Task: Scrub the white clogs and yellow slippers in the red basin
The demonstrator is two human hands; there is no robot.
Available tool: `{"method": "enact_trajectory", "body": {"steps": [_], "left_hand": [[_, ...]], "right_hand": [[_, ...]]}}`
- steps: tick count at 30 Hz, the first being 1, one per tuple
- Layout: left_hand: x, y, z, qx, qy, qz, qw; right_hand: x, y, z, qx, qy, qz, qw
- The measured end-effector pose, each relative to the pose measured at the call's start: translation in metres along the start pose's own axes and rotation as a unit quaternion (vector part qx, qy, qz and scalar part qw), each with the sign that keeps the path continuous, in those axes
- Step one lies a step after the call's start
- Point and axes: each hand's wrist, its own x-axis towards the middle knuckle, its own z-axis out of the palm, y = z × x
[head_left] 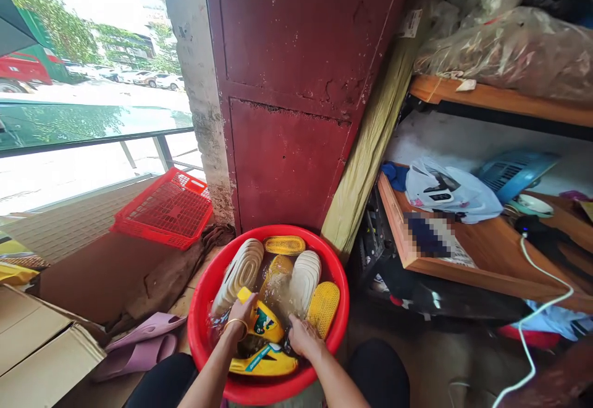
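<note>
A red plastic basin (pixel 341 284) on the floor holds water and several slippers, white ones (pixel 241 270) and yellow ones (pixel 324 305). My left hand (pixel 241 315), with a gold bangle on the wrist, grips a yellow slipper with a cartoon print (pixel 266 323) at the basin's near side. My right hand (pixel 301 336) is dipped in the water beside it, fingers curled at the slipper's edge; what it holds is hidden. Another yellow slipper (pixel 264 365) lies under both hands.
A pair of pink slippers (pixel 143 340) lies on the floor left of the basin, by cardboard boxes (pixel 41 346). A red crate (pixel 169 209) leans behind. A dark red door (pixel 296 87) stands ahead. Wooden shelves (pixel 482 253) with bags and a white cable are right.
</note>
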Motion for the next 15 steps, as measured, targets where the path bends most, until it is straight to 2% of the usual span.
{"method": "enact_trajectory", "body": {"steps": [5,9,11,12,15], "left_hand": [[-0.008,0.018,0.007,-0.087,0.01,0.043,0.995],[-0.011,0.034,0.003,-0.113,-0.021,0.152,0.982],[-0.013,0.034,0.003,-0.095,-0.013,0.22,0.971],[-0.014,0.031,0.005,-0.081,-0.007,0.248,0.965],[-0.019,0.011,0.02,-0.041,0.002,0.283,0.958]], "right_hand": [[0.003,-0.001,-0.033,0.056,0.035,-0.02,0.998],[-0.007,-0.017,-0.05,0.084,0.125,-0.133,0.98],[-0.02,-0.03,-0.052,0.049,0.143,-0.179,0.972],[-0.026,-0.038,-0.052,0.012,0.138,-0.178,0.974],[-0.037,-0.057,-0.054,-0.115,0.122,-0.122,0.978]]}}
